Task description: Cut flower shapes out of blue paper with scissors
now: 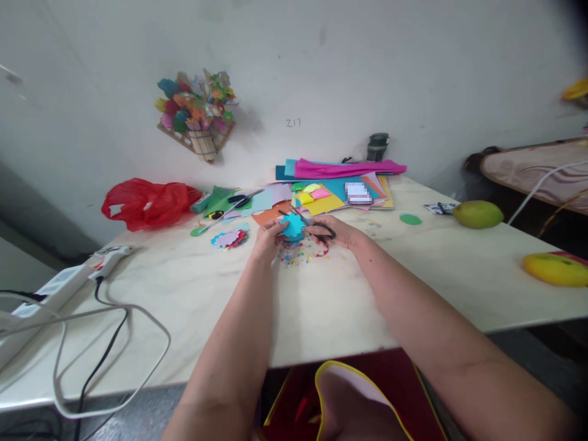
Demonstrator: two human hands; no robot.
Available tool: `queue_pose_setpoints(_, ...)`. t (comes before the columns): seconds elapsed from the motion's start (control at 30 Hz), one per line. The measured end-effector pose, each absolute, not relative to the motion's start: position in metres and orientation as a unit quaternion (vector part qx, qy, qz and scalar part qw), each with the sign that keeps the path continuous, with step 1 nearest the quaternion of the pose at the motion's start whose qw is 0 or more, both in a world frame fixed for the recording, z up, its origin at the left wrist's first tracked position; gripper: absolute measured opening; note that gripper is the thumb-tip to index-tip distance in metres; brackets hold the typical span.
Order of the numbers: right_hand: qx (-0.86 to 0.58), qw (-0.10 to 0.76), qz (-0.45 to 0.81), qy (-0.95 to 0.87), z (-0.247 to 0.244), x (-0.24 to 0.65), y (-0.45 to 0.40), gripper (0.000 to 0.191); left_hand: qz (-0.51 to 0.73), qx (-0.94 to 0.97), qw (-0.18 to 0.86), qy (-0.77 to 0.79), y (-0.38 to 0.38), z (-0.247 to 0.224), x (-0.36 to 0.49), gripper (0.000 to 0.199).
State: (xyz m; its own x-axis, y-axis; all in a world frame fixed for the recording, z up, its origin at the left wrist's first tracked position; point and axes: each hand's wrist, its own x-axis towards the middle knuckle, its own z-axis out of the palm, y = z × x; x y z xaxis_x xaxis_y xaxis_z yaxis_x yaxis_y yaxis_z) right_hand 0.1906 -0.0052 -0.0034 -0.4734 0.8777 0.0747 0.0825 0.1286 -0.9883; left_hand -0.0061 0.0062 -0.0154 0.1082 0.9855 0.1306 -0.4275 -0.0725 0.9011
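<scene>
my left grip is narrow: the thumb and the fingers hold a blue paper with a wavy edge. my right grip is closed around the scissors, with the black handle in my fingers. their blades point to the left, at the far right edge of the paper; if they touch it, i cannot tell. the paper is above the middle of the desk, between my two grips. small scraps of many colours lie just under it, on the near side. to the left of my left grip lies a pile of wavy papers, and more to the far left, a red bag. on the far side there are coloured sheets. to the right i see a green circle and a green fruit.
</scene>
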Motion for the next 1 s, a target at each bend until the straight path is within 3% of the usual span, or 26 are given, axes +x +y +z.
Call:
queue_pose_setpoints(0.23,-0.363,0.469,0.524,-0.611,-0.007,0.187,0.002,0.033,0.538,0.486,0.601,0.335,0.006,-0.017,-0.005,0.033)
queue_pose_setpoints(0.47,-0.38,0.518,0.518,-0.565,0.003,0.178,-0.006,0.034,0.484,0.532,0.604,0.344,0.001,-0.016,-0.003,0.034)
queue_pose_setpoints(0.67,-0.384,0.52,0.526,-0.553,0.006,0.175,-0.011,0.033,0.456,0.545,0.612,0.346,0.0,-0.017,0.0,0.03)
queue_pose_setpoints(1.0,-0.388,0.489,0.54,-0.565,0.008,0.167,-0.015,0.03,0.525,0.474,0.613,0.352,-0.002,-0.013,0.004,0.028)
